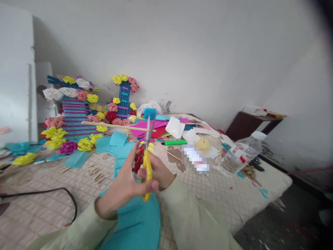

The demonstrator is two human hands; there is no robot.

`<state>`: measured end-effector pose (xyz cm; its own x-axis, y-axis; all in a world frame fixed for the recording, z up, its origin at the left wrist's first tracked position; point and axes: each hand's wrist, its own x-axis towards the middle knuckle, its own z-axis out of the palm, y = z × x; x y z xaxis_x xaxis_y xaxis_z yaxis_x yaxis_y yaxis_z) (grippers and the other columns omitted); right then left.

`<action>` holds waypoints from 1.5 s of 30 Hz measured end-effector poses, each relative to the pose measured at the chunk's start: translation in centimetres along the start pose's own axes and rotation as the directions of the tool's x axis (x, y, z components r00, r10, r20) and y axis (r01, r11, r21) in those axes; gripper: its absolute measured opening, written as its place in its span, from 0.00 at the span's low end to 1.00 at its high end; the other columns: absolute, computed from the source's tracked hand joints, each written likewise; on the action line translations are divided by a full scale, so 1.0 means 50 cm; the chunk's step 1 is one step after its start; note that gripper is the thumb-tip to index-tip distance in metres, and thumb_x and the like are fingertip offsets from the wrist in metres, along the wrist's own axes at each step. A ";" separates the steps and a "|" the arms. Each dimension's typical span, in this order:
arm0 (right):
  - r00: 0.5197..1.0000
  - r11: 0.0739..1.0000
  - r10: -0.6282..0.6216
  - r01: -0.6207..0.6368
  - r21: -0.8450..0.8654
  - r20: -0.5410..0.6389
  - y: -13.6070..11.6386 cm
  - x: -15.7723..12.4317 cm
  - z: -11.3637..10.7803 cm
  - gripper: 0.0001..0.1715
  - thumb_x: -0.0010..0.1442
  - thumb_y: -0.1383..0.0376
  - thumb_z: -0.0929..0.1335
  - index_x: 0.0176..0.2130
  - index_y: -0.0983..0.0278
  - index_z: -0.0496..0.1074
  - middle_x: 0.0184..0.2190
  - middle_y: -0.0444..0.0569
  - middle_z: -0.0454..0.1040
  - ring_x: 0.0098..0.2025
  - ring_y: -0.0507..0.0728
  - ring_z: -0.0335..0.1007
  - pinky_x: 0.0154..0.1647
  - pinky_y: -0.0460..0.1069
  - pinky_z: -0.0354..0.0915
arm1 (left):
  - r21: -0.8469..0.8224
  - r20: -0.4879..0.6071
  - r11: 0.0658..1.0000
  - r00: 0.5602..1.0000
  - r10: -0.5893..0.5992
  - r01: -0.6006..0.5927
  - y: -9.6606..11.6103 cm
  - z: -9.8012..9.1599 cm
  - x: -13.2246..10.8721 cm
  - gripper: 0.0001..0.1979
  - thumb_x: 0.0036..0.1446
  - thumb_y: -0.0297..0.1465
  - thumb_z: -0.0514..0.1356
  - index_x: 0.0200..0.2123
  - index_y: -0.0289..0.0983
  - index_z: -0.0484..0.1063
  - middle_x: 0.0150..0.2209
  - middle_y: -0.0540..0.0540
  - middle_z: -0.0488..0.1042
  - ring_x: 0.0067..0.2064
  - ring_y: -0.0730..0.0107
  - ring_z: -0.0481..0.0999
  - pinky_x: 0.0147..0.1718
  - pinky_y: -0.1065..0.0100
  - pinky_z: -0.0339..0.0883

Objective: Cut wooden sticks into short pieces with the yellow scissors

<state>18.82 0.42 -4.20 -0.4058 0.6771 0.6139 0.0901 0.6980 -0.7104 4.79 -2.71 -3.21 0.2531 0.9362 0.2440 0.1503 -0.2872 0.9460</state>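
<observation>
Yellow-handled scissors (147, 166) stand upright before me, blades pointing up and slightly apart. My right hand (160, 170) is closed around their handles. My left hand (119, 185) curls around a red crumpled-paper flower (138, 159), partly hidden by fingers and handles; its thumb crosses the yellow handle. A thin wooden stick (114, 126) runs sideways past the blades; I cannot tell whether it touches them. Below the hands lies a turquoise paper-covered guitar shape (140, 222), its neck running away from me.
Flower-trimmed blue panels (124, 100) lean against the wall. Coloured paper sheets (151, 127), a green marker (175, 142) and short stick pieces (96, 174) lie on the table. A plastic bottle (240, 154) stands tilted in view at right; a black cable (52, 190) curves at left.
</observation>
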 end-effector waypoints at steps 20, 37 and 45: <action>0.819 0.763 -0.563 0.468 -0.445 -0.105 0.018 -0.017 0.052 0.09 0.62 0.64 0.63 0.33 0.61 0.73 0.30 0.47 0.77 0.32 0.55 0.66 0.39 0.55 0.64 | -0.435 -0.182 0.896 0.983 0.005 -0.086 -0.153 -0.079 -0.079 0.52 0.38 0.57 0.64 0.65 0.47 0.49 0.66 0.42 0.50 0.64 0.37 0.53 0.57 0.43 0.58; 0.808 0.759 -0.578 0.479 -0.441 -0.118 0.005 -0.026 0.057 0.18 0.61 0.61 0.61 0.48 0.61 0.73 0.42 0.53 0.77 0.35 0.56 0.72 0.39 0.56 0.65 | -0.333 -0.167 0.928 0.979 0.119 -0.169 -0.103 -0.050 -0.092 0.49 0.44 0.57 0.61 0.64 0.42 0.51 0.61 0.39 0.61 0.66 0.40 0.49 0.64 0.41 0.41; 0.824 0.804 -0.545 0.460 -0.378 -0.156 0.005 -0.027 0.059 0.19 0.61 0.67 0.60 0.48 0.59 0.74 0.38 0.50 0.79 0.34 0.57 0.71 0.40 0.56 0.63 | -0.324 -0.154 0.937 0.985 0.083 -0.129 -0.089 -0.042 -0.092 0.50 0.42 0.58 0.62 0.64 0.44 0.52 0.61 0.40 0.61 0.66 0.41 0.49 0.64 0.42 0.40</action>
<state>16.70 -0.99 -6.20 -0.2417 0.2142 0.9464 0.2300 0.9602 -0.1585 0.95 -5.30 -8.08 0.1142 0.9293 0.3513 -0.2016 -0.3246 0.9241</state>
